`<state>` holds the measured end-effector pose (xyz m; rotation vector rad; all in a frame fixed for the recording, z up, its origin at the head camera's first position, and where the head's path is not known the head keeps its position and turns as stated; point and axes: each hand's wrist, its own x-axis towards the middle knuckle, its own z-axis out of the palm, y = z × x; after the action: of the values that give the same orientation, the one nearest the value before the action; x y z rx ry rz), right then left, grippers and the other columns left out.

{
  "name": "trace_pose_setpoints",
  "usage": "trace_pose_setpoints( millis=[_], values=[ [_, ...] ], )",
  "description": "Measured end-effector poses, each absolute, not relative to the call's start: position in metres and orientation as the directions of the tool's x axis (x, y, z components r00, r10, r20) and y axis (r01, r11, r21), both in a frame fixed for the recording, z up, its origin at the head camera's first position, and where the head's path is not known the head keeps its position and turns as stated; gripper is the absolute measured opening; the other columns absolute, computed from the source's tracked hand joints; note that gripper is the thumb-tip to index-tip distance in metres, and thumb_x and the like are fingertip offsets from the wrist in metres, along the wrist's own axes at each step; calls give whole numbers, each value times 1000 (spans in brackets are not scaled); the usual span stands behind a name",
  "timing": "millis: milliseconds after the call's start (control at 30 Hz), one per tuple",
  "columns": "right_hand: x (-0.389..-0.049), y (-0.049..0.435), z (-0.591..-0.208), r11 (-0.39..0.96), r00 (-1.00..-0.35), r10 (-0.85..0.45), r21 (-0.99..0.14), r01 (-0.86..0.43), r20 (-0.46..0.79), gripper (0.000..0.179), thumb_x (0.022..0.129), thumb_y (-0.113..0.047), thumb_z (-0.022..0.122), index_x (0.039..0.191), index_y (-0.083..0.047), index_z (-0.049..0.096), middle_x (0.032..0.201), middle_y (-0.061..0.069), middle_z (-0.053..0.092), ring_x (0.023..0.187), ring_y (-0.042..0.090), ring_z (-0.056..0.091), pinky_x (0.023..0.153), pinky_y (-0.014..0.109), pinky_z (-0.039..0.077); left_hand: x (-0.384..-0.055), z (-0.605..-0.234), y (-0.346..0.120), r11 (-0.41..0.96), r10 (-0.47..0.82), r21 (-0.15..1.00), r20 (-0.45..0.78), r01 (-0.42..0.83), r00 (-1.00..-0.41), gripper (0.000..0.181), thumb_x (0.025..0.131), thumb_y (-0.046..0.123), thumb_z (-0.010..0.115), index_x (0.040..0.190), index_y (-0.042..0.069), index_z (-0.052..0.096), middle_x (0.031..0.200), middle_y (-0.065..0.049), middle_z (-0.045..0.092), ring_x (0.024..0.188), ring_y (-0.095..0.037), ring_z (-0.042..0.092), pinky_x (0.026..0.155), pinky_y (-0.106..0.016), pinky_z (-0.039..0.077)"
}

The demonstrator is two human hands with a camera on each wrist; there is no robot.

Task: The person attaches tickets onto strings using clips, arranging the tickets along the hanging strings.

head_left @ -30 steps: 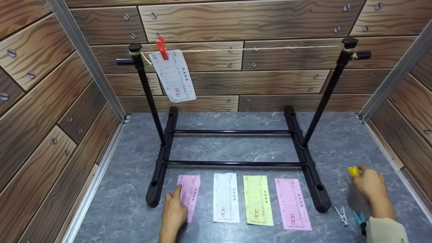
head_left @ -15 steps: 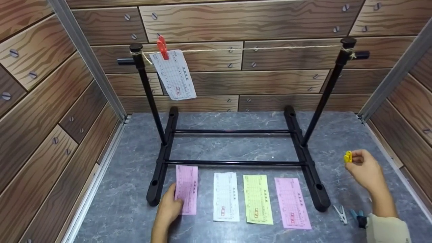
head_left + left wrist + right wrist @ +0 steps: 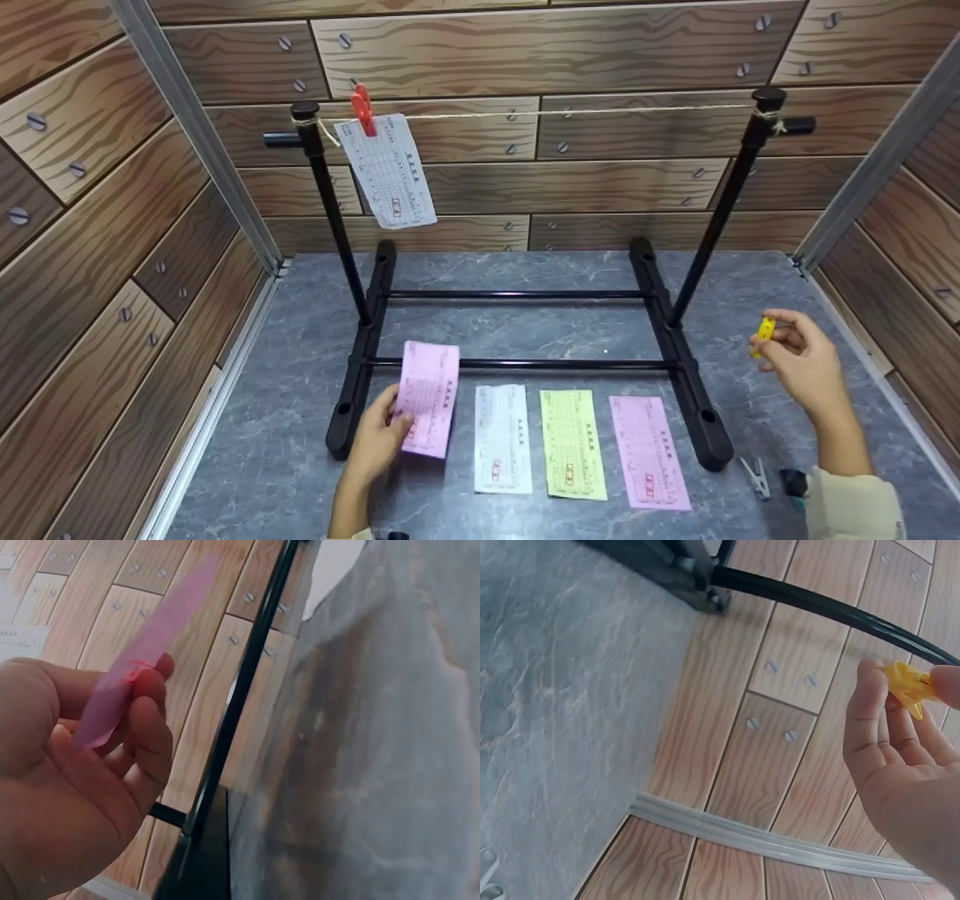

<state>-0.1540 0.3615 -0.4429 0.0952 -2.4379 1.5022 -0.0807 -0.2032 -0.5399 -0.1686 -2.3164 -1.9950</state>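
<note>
My left hand (image 3: pixel 379 439) pinches a pink slip (image 3: pixel 430 394), held off the table (image 3: pixel 517 330); my right hand (image 3: pixel 810 367) pinches a yellow clip (image 3: pixel 765 330) beside the rack (image 3: pixel 720 225). Three slips (image 3: pixel 574 442) lie between my hands. Beyond, a red clip (image 3: pixel 363 109) holds another slip (image 3: pixel 391 174) on the string (image 3: pixel 600 112).

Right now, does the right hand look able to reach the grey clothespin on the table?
Probably yes: nothing covers the grey clothespin, lying near the right sleeve. However, the right hand pinches the yellow clothespin, which may hinder grasping.
</note>
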Motion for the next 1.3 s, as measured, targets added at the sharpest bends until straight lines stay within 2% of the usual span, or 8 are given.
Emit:
trace_pose_setpoints(
  millis=[167, 300, 500, 600, 833, 967, 1133, 1300],
  values=[
    [-155, 353, -436, 427, -954, 98, -878, -217, 284, 24, 100, -11, 62, 123, -17, 57, 91, -4, 66, 73, 9, 66, 55, 24, 55, -88, -529, -199, 133, -17, 976, 176, 173, -984, 40, 95, -13, 47, 135, -10, 52, 107, -24, 67, 81, -22, 63, 66, -31, 55],
    [-154, 348, -432, 379, -949, 71, -888, -260, 308, 25, 99, -9, 64, 124, -15, 59, 95, -4, 67, 75, 9, 65, 55, 23, 54, -96, -519, -194, 147, -51, 967, 217, 208, -975, 35, 97, -9, 48, 131, -9, 57, 99, -20, 68, 78, -20, 61, 65, -30, 53],
    [-155, 343, -427, 18, -949, 11, -949, -315, 316, 30, 95, 10, 60, 122, -3, 62, 102, 6, 69, 88, 14, 69, 66, 26, 59, -107, -502, -189, 145, -79, 953, 279, 266, -957, 28, 99, -6, 50, 125, -8, 61, 85, -16, 65, 70, -18, 57, 59, -28, 49],
    [-156, 341, -425, -95, -947, -8, -943, -320, 322, 31, 94, 16, 56, 121, 3, 61, 104, 13, 67, 93, 17, 70, 72, 29, 59, -110, -494, -187, 142, -76, 949, 295, 282, -953, 28, 100, -5, 50, 125, -8, 61, 85, -16, 65, 70, -20, 57, 58, -27, 48],
    [-155, 335, -419, -168, -932, -13, -919, -356, 363, 29, 95, 17, 55, 122, 11, 58, 102, 19, 65, 93, 23, 71, 74, 32, 59, -125, -479, -180, 117, -71, 929, 360, 351, -930, 27, 99, -5, 52, 124, -8, 61, 82, -16, 63, 68, -18, 55, 57, -26, 46],
    [-153, 331, -414, -161, -928, 6, -915, -369, 373, 29, 95, 15, 56, 124, 16, 56, 99, 20, 65, 91, 26, 72, 73, 34, 59, -134, -463, -174, 94, -80, 909, 413, 406, -907, 27, 97, -7, 52, 122, -10, 61, 78, -17, 61, 66, -18, 53, 56, -25, 45],
    [-152, 326, -409, -117, -925, 9, -918, -379, 381, 30, 96, 13, 56, 126, 16, 55, 99, 19, 65, 91, 26, 71, 73, 34, 59, -150, -449, -168, 66, -75, 881, 473, 468, -878, 27, 96, -8, 52, 123, -11, 60, 83, -19, 64, 66, -18, 55, 56, -25, 47],
    [-152, 321, -403, -103, -923, 8, -918, -384, 385, 32, 95, 15, 57, 127, 15, 56, 99, 19, 65, 90, 24, 71, 72, 32, 59, -158, -431, -162, 40, -30, 866, 500, 499, -865, 31, 98, -12, 49, 128, -13, 56, 95, -25, 68, 74, -25, 60, 60, -28, 50]
  ],
)
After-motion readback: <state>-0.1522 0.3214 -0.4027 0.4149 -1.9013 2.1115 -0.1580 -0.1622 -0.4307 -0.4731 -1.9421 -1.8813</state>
